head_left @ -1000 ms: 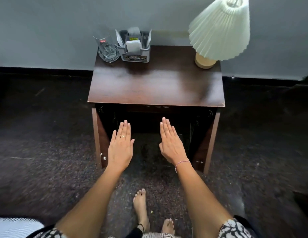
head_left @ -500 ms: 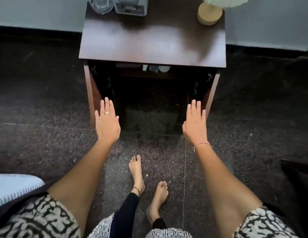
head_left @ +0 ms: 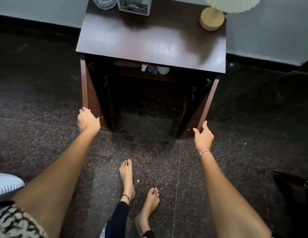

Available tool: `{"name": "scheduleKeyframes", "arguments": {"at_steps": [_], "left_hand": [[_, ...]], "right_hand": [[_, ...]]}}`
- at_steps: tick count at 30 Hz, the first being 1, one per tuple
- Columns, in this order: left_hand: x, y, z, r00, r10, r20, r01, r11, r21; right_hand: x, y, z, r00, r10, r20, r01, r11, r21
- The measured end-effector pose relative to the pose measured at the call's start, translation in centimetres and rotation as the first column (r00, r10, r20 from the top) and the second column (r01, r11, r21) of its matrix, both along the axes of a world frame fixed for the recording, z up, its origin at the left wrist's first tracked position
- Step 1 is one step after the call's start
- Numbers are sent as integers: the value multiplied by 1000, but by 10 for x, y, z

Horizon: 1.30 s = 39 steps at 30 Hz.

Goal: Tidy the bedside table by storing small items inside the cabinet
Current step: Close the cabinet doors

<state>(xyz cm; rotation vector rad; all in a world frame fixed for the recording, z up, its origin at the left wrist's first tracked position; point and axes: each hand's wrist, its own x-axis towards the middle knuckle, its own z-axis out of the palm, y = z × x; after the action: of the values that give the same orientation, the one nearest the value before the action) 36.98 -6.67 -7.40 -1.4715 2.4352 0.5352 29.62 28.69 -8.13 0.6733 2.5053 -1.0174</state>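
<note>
Doors first: both stand swung out from the cabinet (head_left: 149,40), and the small items (head_left: 155,69) sit on its upper shelf, just under its top. My left hand (head_left: 88,120) curls its fingers over the free edge of the left door (head_left: 93,93). My right hand (head_left: 203,136) pinches the right door (head_left: 196,117) between thumb and forefinger. Closing looks next to me: swing both in evenly and slip my fingers clear before the edges meet. Glass (head_left: 104,2), organiser (head_left: 134,6) and lamp (head_left: 212,18) stand along the cabinet's back edge.
</note>
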Motion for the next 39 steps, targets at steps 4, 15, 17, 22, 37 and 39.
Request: {"name": "scheduleKeyframes", "arguments": {"at_steps": [4,15,17,22,37,39], "left_hand": [[4,-10,3,998,63,-19,-64,997,-43],[-25,-16,12,960,280,-6,-268,926,266],[-34,-14,9,958,286,0,-271,909,315],[-46,-1,-3,955,278,-105,-187,838,512],[-127,56,-26,984,74,-163,24,849,527],[-138,56,-31,989,45,-140,38,842,539]], "right_hand": [[-5,0,-3,998,43,53,-42,999,-24],[-27,-28,-19,968,-38,248,86,979,-186],[-32,-33,-22,960,-42,278,108,968,-228],[-38,-51,-26,957,-70,281,149,952,-267],[-88,-151,-38,959,14,283,108,904,-413],[-99,-157,-41,957,14,291,107,912,-397]]}}
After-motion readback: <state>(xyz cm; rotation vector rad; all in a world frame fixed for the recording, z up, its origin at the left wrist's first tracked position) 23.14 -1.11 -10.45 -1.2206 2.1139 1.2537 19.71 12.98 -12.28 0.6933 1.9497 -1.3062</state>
